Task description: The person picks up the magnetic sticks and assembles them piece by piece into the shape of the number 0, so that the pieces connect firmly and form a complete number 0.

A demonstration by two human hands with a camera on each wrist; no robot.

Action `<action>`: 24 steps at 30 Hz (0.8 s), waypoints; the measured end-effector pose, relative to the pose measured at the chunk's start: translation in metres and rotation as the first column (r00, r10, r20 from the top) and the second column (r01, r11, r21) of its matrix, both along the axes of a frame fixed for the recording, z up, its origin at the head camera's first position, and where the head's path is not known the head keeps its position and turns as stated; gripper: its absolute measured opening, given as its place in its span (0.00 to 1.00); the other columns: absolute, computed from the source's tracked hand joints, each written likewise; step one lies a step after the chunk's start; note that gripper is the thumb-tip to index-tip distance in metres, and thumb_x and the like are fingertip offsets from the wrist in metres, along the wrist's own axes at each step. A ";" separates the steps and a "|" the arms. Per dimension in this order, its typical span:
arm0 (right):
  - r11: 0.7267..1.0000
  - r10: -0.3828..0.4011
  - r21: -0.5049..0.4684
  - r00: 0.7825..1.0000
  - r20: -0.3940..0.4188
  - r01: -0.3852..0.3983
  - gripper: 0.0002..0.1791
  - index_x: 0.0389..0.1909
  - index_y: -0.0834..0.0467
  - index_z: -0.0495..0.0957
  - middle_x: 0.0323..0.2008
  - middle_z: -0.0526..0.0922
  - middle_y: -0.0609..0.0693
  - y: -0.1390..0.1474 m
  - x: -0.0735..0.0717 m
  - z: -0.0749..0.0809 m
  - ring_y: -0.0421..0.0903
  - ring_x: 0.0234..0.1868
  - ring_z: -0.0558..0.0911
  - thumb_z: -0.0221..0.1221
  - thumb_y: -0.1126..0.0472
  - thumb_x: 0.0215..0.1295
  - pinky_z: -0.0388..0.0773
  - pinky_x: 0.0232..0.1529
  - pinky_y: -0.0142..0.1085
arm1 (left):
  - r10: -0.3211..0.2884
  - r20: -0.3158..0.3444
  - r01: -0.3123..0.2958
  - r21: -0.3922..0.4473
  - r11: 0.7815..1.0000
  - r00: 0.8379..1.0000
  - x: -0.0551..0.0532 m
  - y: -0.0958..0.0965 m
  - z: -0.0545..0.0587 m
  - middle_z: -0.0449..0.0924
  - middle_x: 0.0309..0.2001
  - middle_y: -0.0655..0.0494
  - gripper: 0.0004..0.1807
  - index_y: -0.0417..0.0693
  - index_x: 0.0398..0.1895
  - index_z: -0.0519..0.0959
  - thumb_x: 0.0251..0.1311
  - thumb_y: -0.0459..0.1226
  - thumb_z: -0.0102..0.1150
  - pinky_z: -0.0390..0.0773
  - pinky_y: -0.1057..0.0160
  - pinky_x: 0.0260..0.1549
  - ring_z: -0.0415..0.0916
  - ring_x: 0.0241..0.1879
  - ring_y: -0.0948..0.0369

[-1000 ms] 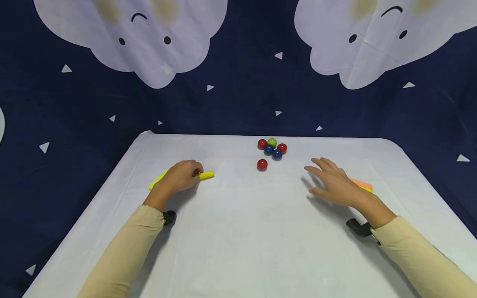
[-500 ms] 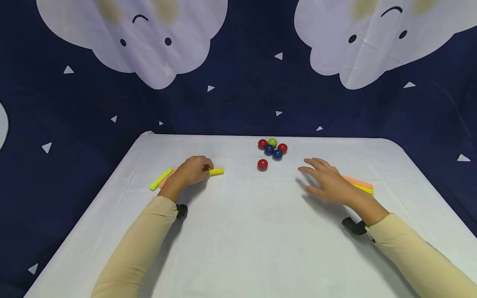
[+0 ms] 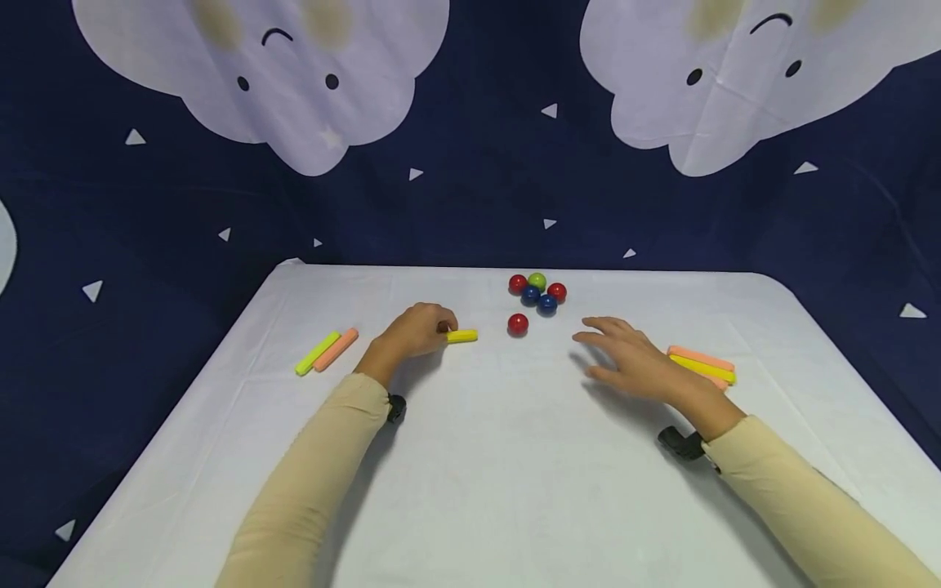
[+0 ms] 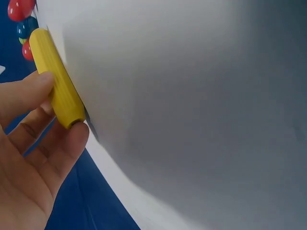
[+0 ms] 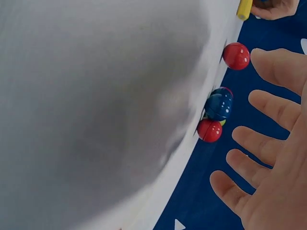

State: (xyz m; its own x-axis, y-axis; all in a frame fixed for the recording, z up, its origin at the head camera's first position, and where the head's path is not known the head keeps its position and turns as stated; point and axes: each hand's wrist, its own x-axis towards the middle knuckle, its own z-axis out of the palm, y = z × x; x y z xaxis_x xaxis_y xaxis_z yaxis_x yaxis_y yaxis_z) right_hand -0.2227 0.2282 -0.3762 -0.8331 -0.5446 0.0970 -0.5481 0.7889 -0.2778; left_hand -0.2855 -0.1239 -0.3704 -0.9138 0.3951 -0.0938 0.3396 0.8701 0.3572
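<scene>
My left hand (image 3: 417,331) pinches a short yellow ridged stick (image 4: 56,79) between thumb and fingers, close over the white table (image 3: 470,490). The left wrist view shows a dark hollow in its near end. Just right of that stick lies a single red ball (image 3: 518,325). Behind it is a cluster of glossy balls: a red ball (image 3: 556,292), a green ball (image 3: 537,282), a blue ball (image 3: 547,305) and others. My right hand (image 3: 625,359) hovers to the right of the balls, fingers spread and holding nothing.
At the left lie a lime stick (image 3: 318,354) and an orange stick (image 3: 336,350) side by side. Beyond my right hand, a yellow stick (image 3: 702,367) lies among orange sticks (image 3: 702,357). A dark blue cloth (image 3: 470,204) with printed clouds hangs behind the table.
My left hand has moved right with the yellow stick, toward the lone red ball, uncovering the lime and orange sticks. My right hand has shifted slightly left. The balls have stayed put.
</scene>
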 end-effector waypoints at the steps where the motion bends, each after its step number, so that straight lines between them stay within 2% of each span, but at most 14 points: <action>1: 1.000 0.001 0.001 1.000 0.002 -0.001 0.30 0.66 0.59 0.72 0.72 0.65 0.64 -0.001 -0.001 -0.001 0.65 0.72 0.62 0.64 0.58 0.64 0.61 0.65 0.68 | -0.001 0.005 0.001 -0.002 1.000 1.000 -0.001 0.003 0.000 0.85 0.47 0.51 0.15 0.49 0.48 0.84 0.59 0.29 0.58 0.76 0.54 0.56 0.78 0.47 0.55; 10: 1.000 0.013 -0.006 1.000 0.012 -0.013 0.29 0.66 0.59 0.72 0.71 0.66 0.64 -0.010 -0.007 -0.007 0.65 0.71 0.64 0.63 0.57 0.64 0.61 0.67 0.65 | 0.046 0.030 -0.046 0.010 0.999 0.998 -0.006 0.026 -0.003 0.85 0.50 0.51 0.15 0.50 0.49 0.85 0.62 0.30 0.58 0.75 0.54 0.59 0.78 0.51 0.55; 17: 0.998 0.020 -0.052 1.000 -0.014 -0.020 0.25 0.63 0.60 0.75 0.66 0.73 0.62 -0.031 -0.019 0.000 0.61 0.67 0.70 0.62 0.60 0.65 0.66 0.68 0.58 | 0.100 0.041 -0.101 0.012 0.995 0.994 -0.009 0.032 -0.002 0.85 0.49 0.53 0.12 0.51 0.44 0.85 0.60 0.30 0.60 0.74 0.54 0.59 0.77 0.50 0.55; 21: 0.996 -0.012 -0.091 0.999 -0.039 0.009 0.23 0.61 0.60 0.76 0.63 0.76 0.60 -0.049 -0.030 0.002 0.57 0.58 0.78 0.61 0.61 0.65 0.74 0.61 0.54 | 0.106 0.039 -0.107 0.018 0.994 0.994 -0.008 0.032 -0.002 0.85 0.48 0.53 0.11 0.51 0.43 0.86 0.60 0.30 0.60 0.75 0.54 0.58 0.77 0.49 0.55; 24: 0.995 -0.043 -0.096 0.999 -0.025 0.040 0.23 0.61 0.59 0.76 0.62 0.77 0.58 -0.063 -0.038 0.002 0.54 0.50 0.82 0.62 0.61 0.65 0.78 0.56 0.52 | 0.102 0.032 -0.102 0.014 0.995 0.994 -0.008 0.032 -0.003 0.85 0.47 0.53 0.11 0.50 0.42 0.86 0.60 0.30 0.60 0.75 0.55 0.57 0.77 0.48 0.56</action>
